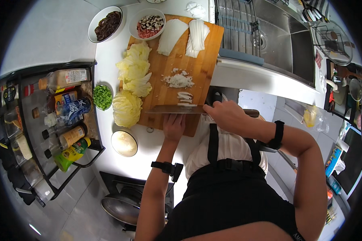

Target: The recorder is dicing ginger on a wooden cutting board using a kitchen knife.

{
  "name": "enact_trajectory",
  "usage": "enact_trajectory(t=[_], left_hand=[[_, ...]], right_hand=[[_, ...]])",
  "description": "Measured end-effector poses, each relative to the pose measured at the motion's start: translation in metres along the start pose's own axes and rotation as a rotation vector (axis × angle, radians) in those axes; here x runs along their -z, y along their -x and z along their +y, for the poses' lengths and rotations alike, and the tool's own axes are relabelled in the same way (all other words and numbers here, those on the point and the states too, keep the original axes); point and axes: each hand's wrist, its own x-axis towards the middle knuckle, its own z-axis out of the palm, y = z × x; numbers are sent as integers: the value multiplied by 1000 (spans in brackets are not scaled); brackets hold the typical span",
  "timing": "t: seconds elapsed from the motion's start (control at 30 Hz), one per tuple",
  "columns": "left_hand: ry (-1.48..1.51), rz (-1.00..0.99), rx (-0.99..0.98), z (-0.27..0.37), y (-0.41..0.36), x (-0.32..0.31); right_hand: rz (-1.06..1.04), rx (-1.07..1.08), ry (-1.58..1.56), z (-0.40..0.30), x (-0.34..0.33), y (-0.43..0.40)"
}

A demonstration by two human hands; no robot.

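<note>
My right hand grips a cleaver whose blade lies across the wooden cutting board. Against the near side of the blade rest the fingers of my left hand; whatever they press on is hidden. Thin white strips lie just beyond the blade, with a heap of finely chopped white cabbage stem farther off. Two stacks of pale cabbage stems, one wide and one narrower, sit at the board's far end. Yellow cabbage leaves line its left edge, a rounded leafy piece nearest me.
Left of the board are bowls of chopped greens and pale contents. Beyond stand bowls of dark strips and diced meat. A bottle rack borders the left, a sink the right, a wok the near left.
</note>
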Motion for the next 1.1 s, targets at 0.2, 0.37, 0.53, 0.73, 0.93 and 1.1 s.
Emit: enact_trajectory(t=[0.2, 0.37, 0.53, 0.73, 0.93, 1.1], left_hand=[[-1, -15, 28, 0, 3, 0], [26, 19, 8, 4, -6, 1], [21, 12, 37, -2, 6, -2], [5, 35, 13, 1, 1, 1], [14, -19, 23, 1, 0, 1], [-23, 17, 0, 1, 2, 1]], right_hand=[[36, -11, -31, -5, -14, -12], [9, -10, -60, 0, -15, -15], [17, 4, -12, -3, -2, 3], [46, -19, -11, -8, -2, 0], [7, -8, -36, -2, -16, -16], [-51, -21, -50, -1, -8, -2]])
